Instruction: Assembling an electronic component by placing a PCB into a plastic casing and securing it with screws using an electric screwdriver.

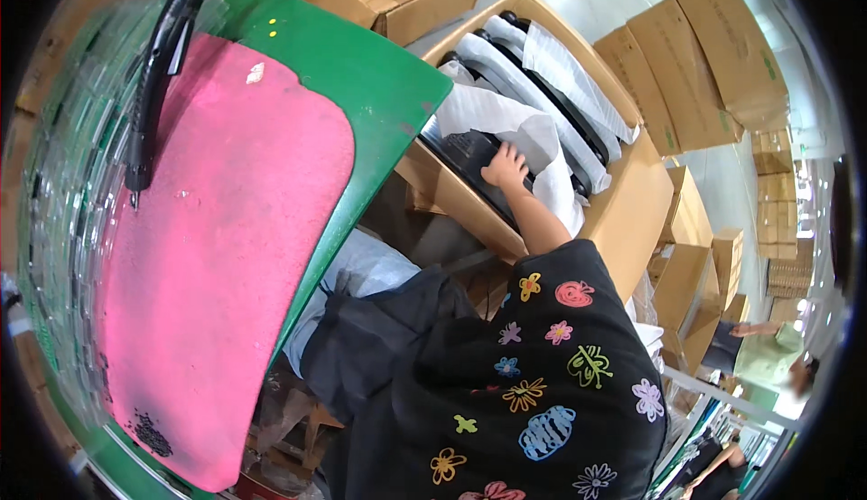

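My right hand (508, 167) reaches into an open cardboard box (504, 245). Its fingers are spread and touch a black part (471, 155) with a fine textured surface, beside loose white foam wrap (506, 110). I cannot make out what kind of part it is. Behind it, several long curved black pieces (578, 119) lie side by side in the same box, mostly covered by white foam sleeves (580, 84). My left hand does not show.
At left stands a green table (361, 75) with a pink mat (235, 184). Over it hangs a black powered screwdriver (158, 93); small black bits (152, 434) lie on the mat. Clear plastic bags (77, 220) line the table's left edge. More cardboard boxes (686, 57) stand behind; another person (768, 355) is at right.
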Demonstrator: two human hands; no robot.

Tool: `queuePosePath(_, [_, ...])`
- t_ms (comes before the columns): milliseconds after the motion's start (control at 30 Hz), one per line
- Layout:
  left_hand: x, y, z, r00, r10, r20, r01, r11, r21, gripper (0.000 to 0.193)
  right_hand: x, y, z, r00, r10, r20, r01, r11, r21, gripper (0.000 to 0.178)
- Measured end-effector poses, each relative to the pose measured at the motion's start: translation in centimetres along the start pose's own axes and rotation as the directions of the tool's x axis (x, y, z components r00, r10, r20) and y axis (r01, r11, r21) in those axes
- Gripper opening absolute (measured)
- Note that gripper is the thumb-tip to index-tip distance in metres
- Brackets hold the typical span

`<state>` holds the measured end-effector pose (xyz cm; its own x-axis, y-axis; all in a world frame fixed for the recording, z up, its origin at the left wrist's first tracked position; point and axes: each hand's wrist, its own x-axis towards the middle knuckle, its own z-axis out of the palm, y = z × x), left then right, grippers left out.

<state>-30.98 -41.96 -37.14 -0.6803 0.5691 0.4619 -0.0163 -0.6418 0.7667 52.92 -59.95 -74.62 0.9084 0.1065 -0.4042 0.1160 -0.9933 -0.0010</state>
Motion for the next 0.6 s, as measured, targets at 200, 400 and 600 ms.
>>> queuePosePath(200, [8.4,-2.1,-12.7,0.957,-0.173,0.233,0.189,0.981,-0.05,0.011,0.6,0.5,1.5,0.996,0.088,0.005,-0.088,0.989,0.122,0.1])
queuePosePath(400, [6.6,-2.0,-7.4,0.989,-0.14,-0.052,0.145,0.983,0.115,0.006,0.5,0.7,-2.5,0.995,0.062,-0.078,-0.061,0.998,0.016,0.067])
queuePosePath(600, [0.8,-2.0,9.2,0.955,-0.217,-0.205,0.259,0.944,0.206,0.049,0.5,2.8,-0.4,0.974,-0.144,-0.172,0.139,0.989,-0.044,0.047])
